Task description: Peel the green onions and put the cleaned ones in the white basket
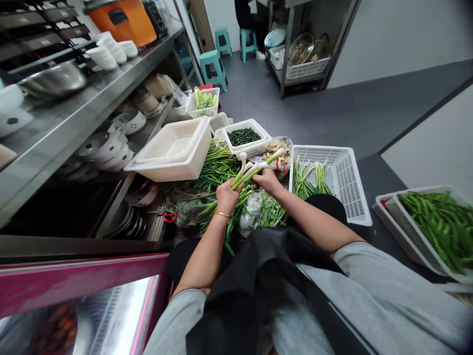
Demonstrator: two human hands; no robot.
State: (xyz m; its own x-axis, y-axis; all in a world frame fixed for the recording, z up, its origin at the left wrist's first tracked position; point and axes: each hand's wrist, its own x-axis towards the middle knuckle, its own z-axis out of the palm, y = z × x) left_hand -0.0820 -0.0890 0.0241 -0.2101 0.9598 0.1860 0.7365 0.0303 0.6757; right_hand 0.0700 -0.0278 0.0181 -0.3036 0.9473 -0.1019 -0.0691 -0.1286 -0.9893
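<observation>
My left hand [227, 196], with a gold bracelet at the wrist, is wrapped round a few green onions [248, 171], their white bulbs pointing up and to the right. Close to the bulbs, my right hand [266, 180] has its fingers closed on the same stalks. Beyond and below the hands lies a large pile of loose green onions [218, 165]. More green onions [314, 180] with white ends rest in the white basket [343, 172] on the right. Clear plastic bags [253, 212] lie under the hands.
Stacked white baskets [203, 153] stand at the left, with a basket of dark green vegetables [244, 136] beyond. Green peppers [439, 227] fill a basket at far right. Red-handled scissors [170, 217] lie by the metal shelf [92, 106]. A person [249, 19] sits at the back.
</observation>
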